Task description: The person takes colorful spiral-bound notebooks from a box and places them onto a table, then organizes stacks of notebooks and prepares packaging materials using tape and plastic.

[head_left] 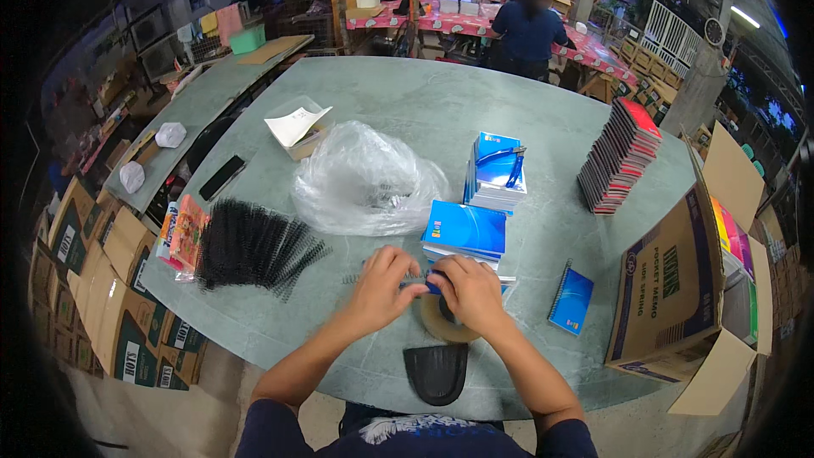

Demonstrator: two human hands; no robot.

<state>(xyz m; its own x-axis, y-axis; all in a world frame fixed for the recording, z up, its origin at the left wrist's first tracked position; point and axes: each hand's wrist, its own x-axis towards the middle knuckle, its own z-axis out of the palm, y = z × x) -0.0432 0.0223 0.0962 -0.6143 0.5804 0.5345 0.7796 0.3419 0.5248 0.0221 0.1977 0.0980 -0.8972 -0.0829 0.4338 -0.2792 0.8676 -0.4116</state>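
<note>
My left hand is closed in a pinch on a thin black spiral coil, whose end sticks out to its left. Facing it, my right hand grips a small blue notebook held nearly edge-on, mostly hidden by the fingers. The coil meets the notebook between the two hands; how far it is threaded I cannot tell. Just beyond the hands lies a stack of blue notebooks. Below the right hand is a roll of tape, partly covered. A black rounded pad lies nearest me.
Blue-handled pliers rest on another notebook stack. Left are black coils, a plastic bag and a phone. Right are a spiral-bound notebook, a red notebook stack and an open carton. A person works beyond.
</note>
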